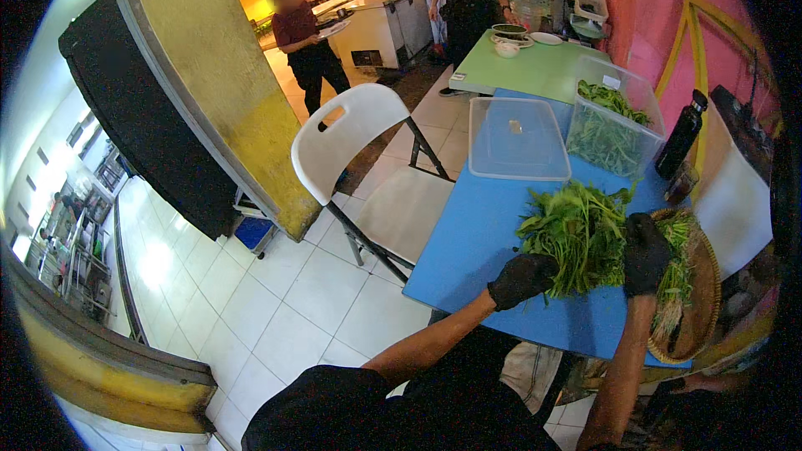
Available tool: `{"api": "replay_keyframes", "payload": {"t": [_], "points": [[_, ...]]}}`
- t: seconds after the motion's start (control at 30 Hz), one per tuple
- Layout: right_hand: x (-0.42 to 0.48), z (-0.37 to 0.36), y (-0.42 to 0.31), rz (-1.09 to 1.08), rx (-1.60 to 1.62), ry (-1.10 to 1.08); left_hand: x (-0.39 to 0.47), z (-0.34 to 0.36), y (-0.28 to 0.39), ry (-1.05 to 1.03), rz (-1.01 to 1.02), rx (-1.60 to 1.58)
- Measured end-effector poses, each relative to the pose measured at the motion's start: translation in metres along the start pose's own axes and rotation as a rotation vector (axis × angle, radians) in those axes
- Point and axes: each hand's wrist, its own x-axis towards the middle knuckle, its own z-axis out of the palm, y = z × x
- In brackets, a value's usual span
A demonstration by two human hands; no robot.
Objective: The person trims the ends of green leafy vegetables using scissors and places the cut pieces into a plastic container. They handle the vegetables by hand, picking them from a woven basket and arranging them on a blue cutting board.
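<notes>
A bushy heap of leafy greens [573, 235] with thin green stems lies on the blue table [476, 232] before me. At its near left edge, my left hand [525, 280] in a black glove has its fingers curled around some stems. Against the heap's right side is my right hand [645, 257], also in a black glove; its fingertips are partly hidden, and I cannot tell whether it grips anything. Just right of that hand, a round woven basket [705, 300] holds a bundle of rooted green stems [673, 275], partly covered by the hand.
Behind the heap stand a clear plastic bin [611, 138] of greens, a clear lid [519, 141] and a black bottle [683, 131]. A white folding chair [401, 207] is at the table's left. Two people stand farther back, one by a green table [532, 69] with dishes.
</notes>
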Motion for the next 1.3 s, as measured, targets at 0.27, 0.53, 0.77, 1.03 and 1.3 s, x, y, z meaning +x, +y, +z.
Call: {"api": "replay_keyframes", "payload": {"t": [0.27,0.53,0.77,1.03,1.3], "points": [[0.038,-0.04,0.007,0.118,0.503,0.166,0.057,-0.057,0.034,-0.044,-0.213,-0.182],[0.031,-0.062,0.009,0.273,1.082,0.221,0.09,-0.062,0.053,-0.131,-0.562,-0.629],[0.036,-0.049,0.027,0.147,1.129,0.189,0.1,-0.044,0.052,-0.073,-0.565,-0.691],[-0.025,0.031,0.01,-0.072,0.543,0.074,0.129,-0.032,0.078,0.062,-0.393,-0.825],[-0.08,-0.031,0.126,0.14,0.05,0.194,0.123,-0.036,0.038,0.051,-0.453,-0.733]]}}
